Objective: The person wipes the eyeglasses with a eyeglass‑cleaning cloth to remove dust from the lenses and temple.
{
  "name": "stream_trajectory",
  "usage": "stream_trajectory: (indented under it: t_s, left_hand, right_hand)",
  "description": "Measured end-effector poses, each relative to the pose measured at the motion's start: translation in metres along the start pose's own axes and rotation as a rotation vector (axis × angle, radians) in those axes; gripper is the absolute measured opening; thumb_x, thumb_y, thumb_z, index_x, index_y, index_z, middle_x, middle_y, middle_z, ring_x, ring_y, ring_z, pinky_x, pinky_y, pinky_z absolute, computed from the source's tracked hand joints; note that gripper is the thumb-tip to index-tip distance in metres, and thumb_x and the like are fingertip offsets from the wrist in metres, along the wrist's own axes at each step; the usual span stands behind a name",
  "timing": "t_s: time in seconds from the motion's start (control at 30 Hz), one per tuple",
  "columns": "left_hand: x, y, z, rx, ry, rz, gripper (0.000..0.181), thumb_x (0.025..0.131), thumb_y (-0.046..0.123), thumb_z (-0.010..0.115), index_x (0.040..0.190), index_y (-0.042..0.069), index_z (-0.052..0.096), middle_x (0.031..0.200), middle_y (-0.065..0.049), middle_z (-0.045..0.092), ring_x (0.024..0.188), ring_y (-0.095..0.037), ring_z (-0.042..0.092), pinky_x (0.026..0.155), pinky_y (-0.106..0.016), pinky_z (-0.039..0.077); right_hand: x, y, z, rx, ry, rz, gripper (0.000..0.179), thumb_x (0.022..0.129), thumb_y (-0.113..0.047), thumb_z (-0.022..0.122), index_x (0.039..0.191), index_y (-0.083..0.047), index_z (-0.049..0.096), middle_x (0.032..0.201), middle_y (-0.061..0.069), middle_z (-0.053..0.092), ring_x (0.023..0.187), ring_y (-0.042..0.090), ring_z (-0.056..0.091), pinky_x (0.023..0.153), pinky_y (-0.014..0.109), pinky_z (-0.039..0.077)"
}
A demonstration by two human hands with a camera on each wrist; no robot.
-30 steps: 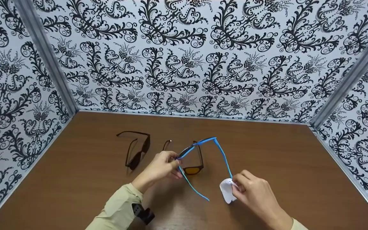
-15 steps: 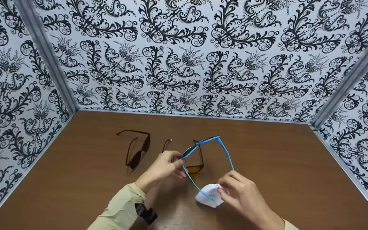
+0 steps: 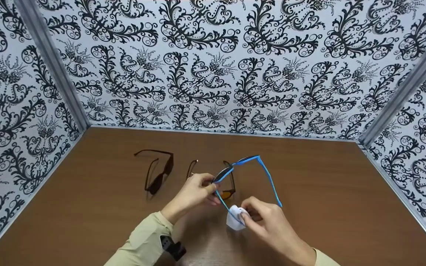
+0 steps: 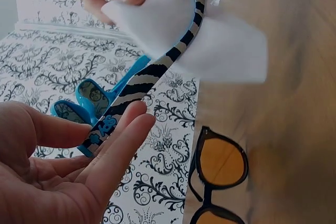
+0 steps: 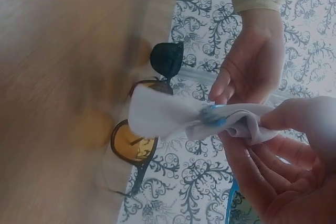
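Observation:
Blue-framed sunglasses (image 3: 223, 175) with dark lenses are held above the table, both temples unfolded. My left hand (image 3: 194, 192) pinches them near the hinge of the nearer temple. In the left wrist view, that temple (image 4: 139, 85) carries a black-and-pale zebra pattern on its outer side. A white cloth (image 3: 235, 221) hangs at the temple's far end, pinched in the fingers of my right hand (image 3: 272, 223). In the right wrist view the cloth (image 5: 163, 114) is folded around the temple and covers most of it. The farther temple points to the right, untouched.
Black glasses with amber lenses (image 3: 228, 194) lie on the brown table (image 3: 327, 188) behind my left hand, partly hidden. Dark sunglasses (image 3: 156, 184) lie further left, temples open. Patterned walls (image 3: 213, 74) enclose the table at the back and sides.
My right hand has moved left with the cloth, from the farther temple to the end of the nearer one. My left hand has shifted slightly right with the sunglasses.

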State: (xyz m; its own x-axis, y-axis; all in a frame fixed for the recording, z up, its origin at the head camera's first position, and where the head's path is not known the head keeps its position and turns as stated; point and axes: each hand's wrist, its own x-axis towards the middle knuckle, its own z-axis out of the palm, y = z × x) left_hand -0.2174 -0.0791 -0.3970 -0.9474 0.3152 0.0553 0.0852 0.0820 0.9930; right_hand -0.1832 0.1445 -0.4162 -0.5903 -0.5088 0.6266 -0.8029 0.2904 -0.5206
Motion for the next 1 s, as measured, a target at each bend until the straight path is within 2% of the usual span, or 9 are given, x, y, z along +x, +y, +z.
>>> stream_trajectory:
  t_s: [0.23,0.43,0.63,0.77,1.0]
  left_hand:
    - [-0.001,0.001,0.009,0.003,-0.01,0.022,0.02,0.095,0.0,0.052,0.11,-0.012,0.058,0.095,-0.021,0.062,0.067,-0.032,0.069,0.067,-0.044,0.057]
    - [-0.002,0.0,0.016,-0.01,-0.026,0.004,0.024,0.096,0.001,0.052,0.116,-0.011,0.058,0.09,-0.015,0.066,0.069,-0.031,0.07,0.066,-0.039,0.058]
    - [-0.002,0.0,0.021,-0.042,-0.065,-0.003,0.025,0.098,0.0,0.049,0.118,-0.012,0.057,0.087,-0.018,0.067,0.069,-0.03,0.07,0.067,-0.038,0.058]
    - [-0.002,0.001,0.023,-0.05,-0.093,-0.005,0.023,0.099,0.001,0.047,0.116,-0.012,0.058,0.085,-0.018,0.067,0.07,-0.031,0.07,0.066,-0.038,0.058]
    - [-0.002,0.001,0.026,0.02,-0.109,0.031,0.023,0.098,0.001,0.049,0.114,-0.011,0.061,0.084,-0.014,0.067,0.07,-0.033,0.07,0.063,-0.037,0.058]
  right_hand:
    - [0.013,-0.001,0.006,0.101,0.002,0.082,0.013,0.09,0.004,0.062,0.096,-0.006,0.058,0.087,0.003,0.067,0.072,0.015,0.067,0.058,0.025,0.056]
    - [0.02,-0.001,0.007,0.116,0.035,0.16,0.012,0.09,0.004,0.062,0.098,-0.005,0.058,0.089,0.004,0.067,0.078,0.018,0.068,0.062,0.026,0.056]
    - [0.025,-0.002,0.004,0.152,0.051,0.23,0.011,0.091,0.004,0.061,0.099,-0.003,0.057,0.094,0.006,0.066,0.086,0.021,0.068,0.068,0.027,0.056]
    - [0.027,-0.002,0.004,0.18,0.074,0.251,0.011,0.091,0.004,0.061,0.099,-0.002,0.057,0.096,0.006,0.066,0.088,0.022,0.068,0.069,0.028,0.056]
    - [0.026,-0.001,0.004,0.208,0.1,0.265,0.011,0.092,0.004,0.059,0.102,-0.001,0.057,0.097,0.007,0.064,0.09,0.022,0.068,0.071,0.03,0.056]
